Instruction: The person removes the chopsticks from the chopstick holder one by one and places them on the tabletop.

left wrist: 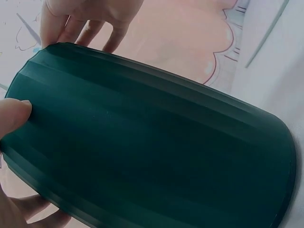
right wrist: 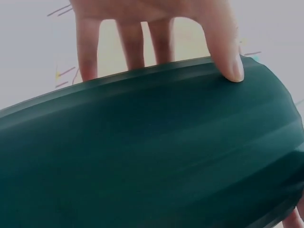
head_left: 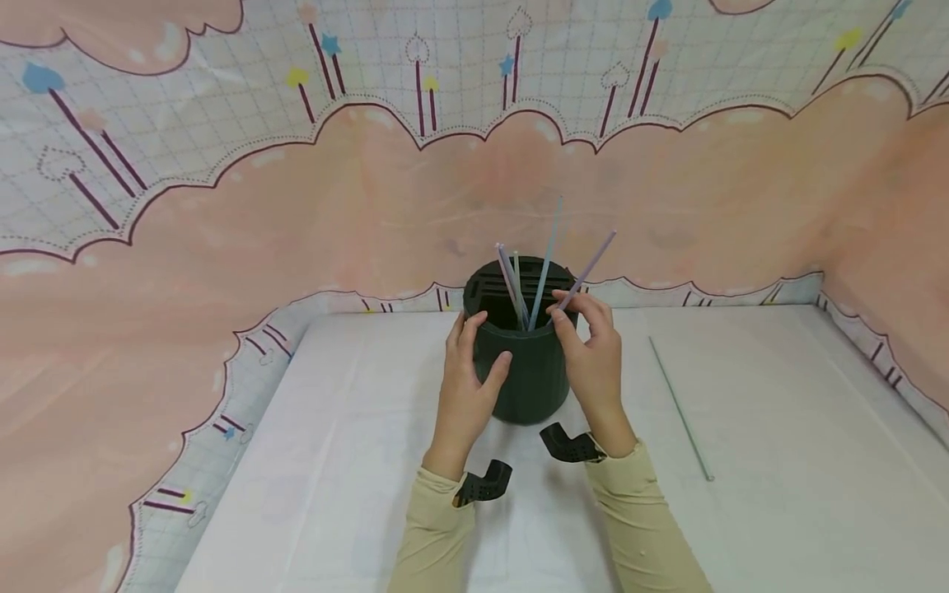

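A dark green cylindrical container (head_left: 528, 375) stands upright on the table, its top partly covered by a slotted piece (head_left: 493, 280). My left hand (head_left: 465, 387) grips its left side, thumb on the front wall and fingers by the rim. At the right rim, my right hand (head_left: 593, 354) pinches a thin purple straw (head_left: 593, 262) near its lower part; the straw leans right. Inside the opening stand a blue straw (head_left: 549, 255), a pale green straw (head_left: 516, 272) and pinkish-purple ones (head_left: 507, 272). The left wrist view shows the container wall (left wrist: 152, 128) and the left thumb (left wrist: 16, 114) against it.
A single thin green straw (head_left: 680, 409) lies on the white table (head_left: 356, 461), right of the right forearm. Behind the table hangs a peach-and-white patterned cloth (head_left: 415, 206). Each wrist wears a black camera mount (head_left: 485, 482) over a beige sleeve.
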Motion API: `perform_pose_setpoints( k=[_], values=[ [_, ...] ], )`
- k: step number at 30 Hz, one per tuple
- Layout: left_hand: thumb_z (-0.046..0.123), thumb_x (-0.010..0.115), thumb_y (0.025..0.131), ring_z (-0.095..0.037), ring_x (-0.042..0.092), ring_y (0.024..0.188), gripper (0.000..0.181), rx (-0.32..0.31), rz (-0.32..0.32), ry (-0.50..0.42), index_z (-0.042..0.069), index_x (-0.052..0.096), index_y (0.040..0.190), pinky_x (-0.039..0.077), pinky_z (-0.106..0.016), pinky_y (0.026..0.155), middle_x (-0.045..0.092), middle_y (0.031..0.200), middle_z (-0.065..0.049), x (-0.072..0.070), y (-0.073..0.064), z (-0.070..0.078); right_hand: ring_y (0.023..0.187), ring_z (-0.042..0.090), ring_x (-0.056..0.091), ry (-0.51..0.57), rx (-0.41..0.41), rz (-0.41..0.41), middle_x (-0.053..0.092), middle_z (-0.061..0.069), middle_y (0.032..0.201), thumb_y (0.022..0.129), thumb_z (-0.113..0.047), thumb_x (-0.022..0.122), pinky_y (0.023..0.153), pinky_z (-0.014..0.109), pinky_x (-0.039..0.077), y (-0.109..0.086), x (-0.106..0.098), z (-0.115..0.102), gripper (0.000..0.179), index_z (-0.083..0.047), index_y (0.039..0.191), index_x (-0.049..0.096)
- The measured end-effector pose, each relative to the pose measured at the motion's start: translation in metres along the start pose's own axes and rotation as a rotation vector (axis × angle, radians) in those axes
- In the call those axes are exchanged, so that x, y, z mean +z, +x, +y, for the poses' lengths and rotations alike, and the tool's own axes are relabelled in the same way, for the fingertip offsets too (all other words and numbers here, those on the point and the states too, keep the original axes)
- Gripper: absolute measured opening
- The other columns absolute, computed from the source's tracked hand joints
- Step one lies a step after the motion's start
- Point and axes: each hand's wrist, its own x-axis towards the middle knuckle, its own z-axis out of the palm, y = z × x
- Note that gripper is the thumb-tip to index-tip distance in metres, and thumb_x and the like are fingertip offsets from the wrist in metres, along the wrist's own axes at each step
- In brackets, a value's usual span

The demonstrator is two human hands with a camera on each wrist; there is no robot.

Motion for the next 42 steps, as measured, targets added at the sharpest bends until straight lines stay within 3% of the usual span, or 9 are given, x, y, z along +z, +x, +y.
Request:
perform_pose_setpoints(
  k=[3,8,14,20,37,40,42],
  values=[
    [0.048,0.049,0.087,-0.023,0.023,0.13,0.055,-0.003,-0.003,-0.002,0.04,0.024,0.136,0.03,-0.053,0.094,0.01,0.147,0.003,0.001,0.001,0.001,0.11,0.01,0.044,0.002,-0.006,0.009,0.06,-0.003,0.107,0.087,-0.016,0.058,0.091,0.037,0.033,0.001,-0.001,0.011,0.016,-0.005,0.096,0.066],
    [0.049,0.049,0.087,-0.022,0.023,0.13,0.055,-0.019,-0.003,0.0,0.041,0.024,0.135,0.03,-0.054,0.094,0.009,0.147,0.004,0.002,0.002,0.003,0.11,0.01,0.049,0.094,-0.031,0.01,0.063,0.003,0.101,0.087,-0.021,0.058,0.095,0.032,0.034,0.002,-0.003,0.015,0.023,-0.006,0.104,0.064],
    [0.047,0.049,0.087,-0.021,0.023,0.13,0.055,-0.01,0.001,0.001,0.041,0.024,0.136,0.03,-0.053,0.094,0.01,0.147,0.002,0.004,0.003,0.002,0.098,0.019,0.057,0.224,-0.079,0.051,0.064,0.012,0.093,0.087,-0.006,0.056,0.089,0.03,0.041,0.005,-0.012,0.002,0.023,0.0,0.109,0.06],
    [0.046,0.048,0.088,-0.02,0.023,0.13,0.054,-0.003,0.006,0.007,0.039,0.024,0.136,0.032,-0.052,0.093,0.008,0.147,0.006,0.005,0.005,0.003,0.091,0.024,0.059,0.367,-0.094,0.142,0.063,0.016,0.092,0.085,0.003,0.054,0.088,0.032,0.042,0.008,-0.028,-0.018,0.022,0.008,0.106,0.056],
    [0.044,0.05,0.088,-0.022,0.024,0.129,0.054,-0.012,-0.001,0.0,0.042,0.023,0.135,0.032,-0.054,0.092,0.009,0.147,0.003,0.004,0.006,0.002,0.086,0.037,0.057,0.736,-0.102,0.293,0.057,0.03,0.092,0.084,0.01,0.052,0.079,0.042,0.047,0.02,-0.079,0.005,0.025,0.018,0.107,0.047],
    [0.046,0.049,0.088,-0.022,0.024,0.129,0.054,-0.009,-0.009,-0.004,0.043,0.022,0.135,0.031,-0.053,0.093,0.009,0.147,0.001,0.003,0.006,0.001,0.085,0.037,0.057,0.745,-0.079,0.298,0.057,0.03,0.091,0.084,0.009,0.053,0.077,0.041,0.047,0.02,-0.09,0.006,0.027,0.018,0.108,0.048],
    [0.047,0.048,0.088,-0.021,0.023,0.129,0.054,-0.011,-0.013,-0.008,0.043,0.022,0.135,0.031,-0.053,0.093,0.009,0.147,0.002,0.003,0.006,-0.001,0.085,0.036,0.058,0.694,-0.049,0.278,0.057,0.029,0.091,0.084,0.007,0.055,0.076,0.04,0.048,0.019,-0.098,0.007,0.027,0.017,0.109,0.05]
  ],
)
